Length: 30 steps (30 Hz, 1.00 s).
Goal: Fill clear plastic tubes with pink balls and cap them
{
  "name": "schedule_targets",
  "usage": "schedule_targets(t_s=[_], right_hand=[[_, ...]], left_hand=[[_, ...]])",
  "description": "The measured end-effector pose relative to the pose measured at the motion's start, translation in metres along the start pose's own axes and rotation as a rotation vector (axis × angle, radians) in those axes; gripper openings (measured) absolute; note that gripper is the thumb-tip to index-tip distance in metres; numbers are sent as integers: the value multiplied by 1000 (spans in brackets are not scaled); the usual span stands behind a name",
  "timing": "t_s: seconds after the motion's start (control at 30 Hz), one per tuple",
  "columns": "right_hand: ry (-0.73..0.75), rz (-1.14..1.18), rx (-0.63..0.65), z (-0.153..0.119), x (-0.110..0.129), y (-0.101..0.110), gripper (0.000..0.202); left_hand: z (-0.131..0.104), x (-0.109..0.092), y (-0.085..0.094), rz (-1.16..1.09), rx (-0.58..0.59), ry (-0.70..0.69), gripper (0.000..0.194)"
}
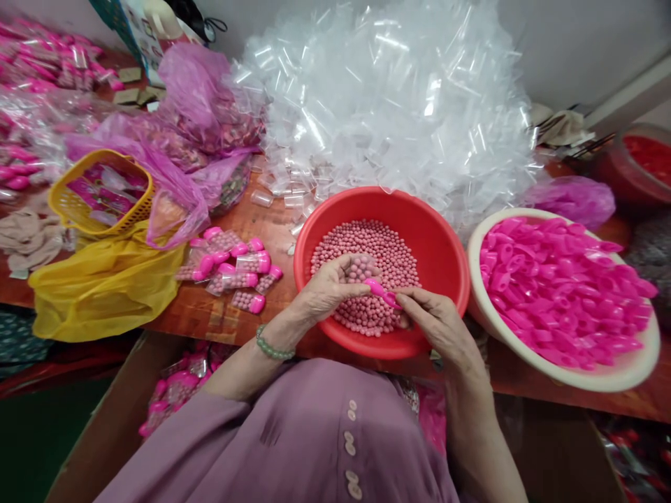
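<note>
My left hand [326,288] is closed around a small clear plastic container [361,265] filled with pink beads. Its thumb lies by a bright pink plastic cap [375,286]. Pinched on the far end of that pink piece are the fingers of my right hand [437,318]. Whether the cap is seated on the container cannot be made out. Both hands are over a red basin [457,279] partly filled with loose pink beads [385,241]. To the left on the table lie several capped containers of beads [244,279]. A cream basin [516,353] on the right holds many pink caps [560,293].
Behind the red basin rises a large heap of clear empty containers [388,98]. At left are a yellow basket [99,223], a yellow bag [105,290] and a purple plastic bag [191,84]. An open box with filled pink containers [178,391] stands below the table edge.
</note>
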State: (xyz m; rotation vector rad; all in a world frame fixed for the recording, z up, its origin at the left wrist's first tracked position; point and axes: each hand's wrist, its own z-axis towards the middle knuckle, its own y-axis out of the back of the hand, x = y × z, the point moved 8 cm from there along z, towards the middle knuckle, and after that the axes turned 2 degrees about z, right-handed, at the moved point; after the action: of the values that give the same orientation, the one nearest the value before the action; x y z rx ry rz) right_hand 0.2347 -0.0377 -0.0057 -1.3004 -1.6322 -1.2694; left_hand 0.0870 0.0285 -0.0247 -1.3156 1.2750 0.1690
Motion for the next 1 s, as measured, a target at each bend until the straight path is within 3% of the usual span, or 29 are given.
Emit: schedule_targets(t_s=[0.17, 0.33, 0.5, 0.77, 1.0], right_hand=[[105, -190, -103, -5, 20, -4, 33], [132, -145, -110, -9, 26, -9, 36], [279, -230, -116, -13, 37, -11, 34], [322, -278, -136, -12, 23, -9, 23], [464, -279, -456, -18, 28, -5, 19]], left_hand=[[3, 0, 4, 65, -43, -42, 47], [5, -5, 8, 67, -49, -99, 45], [3, -7, 8, 29, -59, -101, 46], [2, -9, 10, 23, -89, -97, 44], [3, -6, 8, 51, -81, -72, 45]])
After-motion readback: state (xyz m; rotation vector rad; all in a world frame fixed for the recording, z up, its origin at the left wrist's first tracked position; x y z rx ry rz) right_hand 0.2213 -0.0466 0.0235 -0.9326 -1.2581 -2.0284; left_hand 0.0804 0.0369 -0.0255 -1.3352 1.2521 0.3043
